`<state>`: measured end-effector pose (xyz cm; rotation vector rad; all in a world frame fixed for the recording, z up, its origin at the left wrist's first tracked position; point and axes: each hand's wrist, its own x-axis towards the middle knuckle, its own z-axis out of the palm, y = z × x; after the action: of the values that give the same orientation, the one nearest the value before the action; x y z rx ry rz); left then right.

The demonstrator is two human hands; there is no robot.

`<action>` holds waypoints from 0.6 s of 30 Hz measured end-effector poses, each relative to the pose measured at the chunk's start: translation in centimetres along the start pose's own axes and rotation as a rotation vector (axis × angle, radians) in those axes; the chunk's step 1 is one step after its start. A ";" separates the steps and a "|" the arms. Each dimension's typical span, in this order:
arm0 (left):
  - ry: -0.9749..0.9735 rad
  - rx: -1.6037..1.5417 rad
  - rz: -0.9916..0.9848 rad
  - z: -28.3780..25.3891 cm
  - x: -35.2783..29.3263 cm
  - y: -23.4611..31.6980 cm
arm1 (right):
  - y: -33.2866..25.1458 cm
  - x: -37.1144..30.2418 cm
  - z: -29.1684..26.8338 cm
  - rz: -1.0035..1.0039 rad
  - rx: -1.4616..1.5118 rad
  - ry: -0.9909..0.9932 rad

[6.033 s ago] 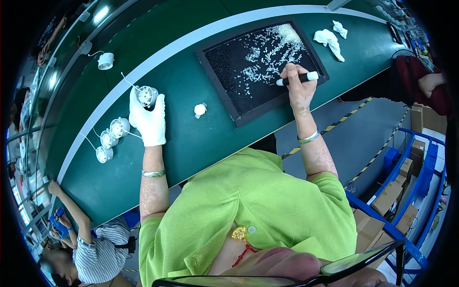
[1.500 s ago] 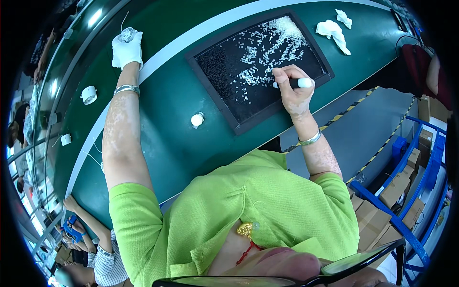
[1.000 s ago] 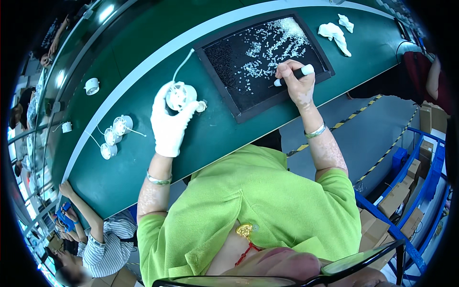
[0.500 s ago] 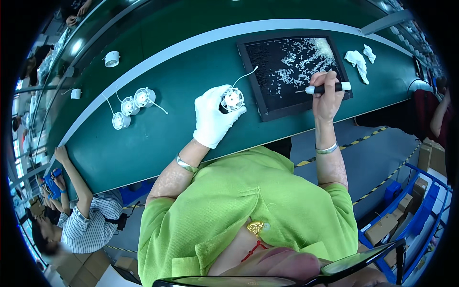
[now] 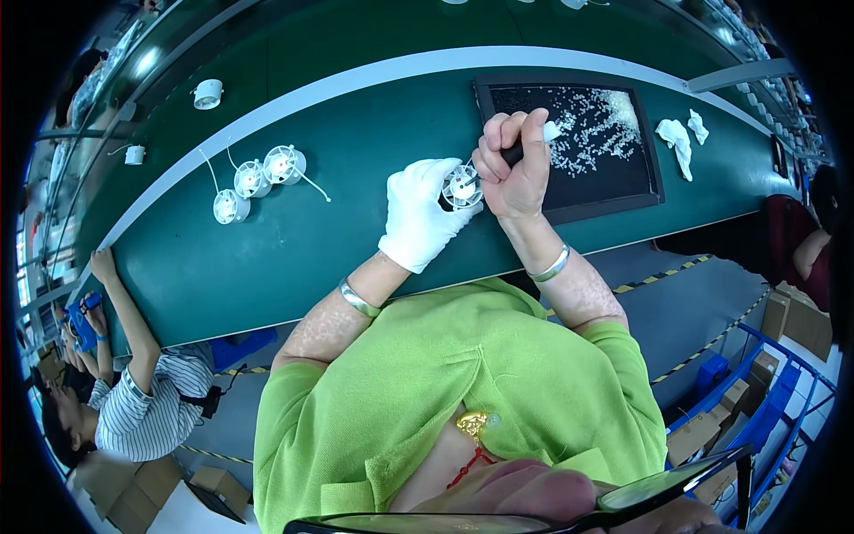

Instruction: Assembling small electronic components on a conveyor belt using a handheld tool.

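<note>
My left hand (image 5: 418, 218), in a white glove, is closed around a small round white fan (image 5: 462, 188) with spokes across its open face. Bare and with its fingers curled, my right hand (image 5: 516, 173) grips a pen-shaped tool with a white end (image 5: 551, 131) and a dark handle. The tool slants down toward the fan; its thin tip is at the fan's face, though whether it touches is too small to tell. Just right of my right hand lies a black tray (image 5: 605, 203) scattered with tiny whitish pieces (image 5: 583, 147).
Several white fans (image 5: 253, 179) with wires stand to the left on the green table (image 5: 267, 258). Crumpled white gloves or cloths (image 5: 678, 147) lie right of the tray. Beyond a pale rail (image 5: 374, 78) sit more white parts (image 5: 208, 93). A person in a striped shirt (image 5: 147, 409) is at the left.
My right hand has moved left from over the tray to the fan, and the tool has turned to point down at it. My left hand still holds the fan. The view has shifted slightly.
</note>
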<state>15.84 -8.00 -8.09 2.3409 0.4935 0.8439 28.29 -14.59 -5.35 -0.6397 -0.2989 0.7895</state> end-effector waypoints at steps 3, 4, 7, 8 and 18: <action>-0.032 -0.017 -0.029 0.2 0.1 0.0 | 0.4 -0.1 -0.2 -0.026 -0.054 0.004; -0.032 -0.017 -0.033 0.3 0.1 0.0 | 0.4 -0.1 -0.3 -0.035 -0.083 -0.008; -0.013 0.004 -0.012 0.6 0.3 0.0 | 0.4 0.1 -0.6 -0.038 -0.091 -0.027; -0.014 -0.011 -0.012 0.7 0.4 0.1 | 0.4 0.1 -0.8 -0.036 -0.092 -0.027; -0.014 -0.018 -0.010 1.3 0.6 0.0 | 0.7 -0.3 -1.4 -0.083 -0.232 -0.140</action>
<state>17.20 -8.21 -8.64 2.3244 0.4887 0.8235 28.36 -14.97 -6.89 -0.7855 -0.5478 0.7267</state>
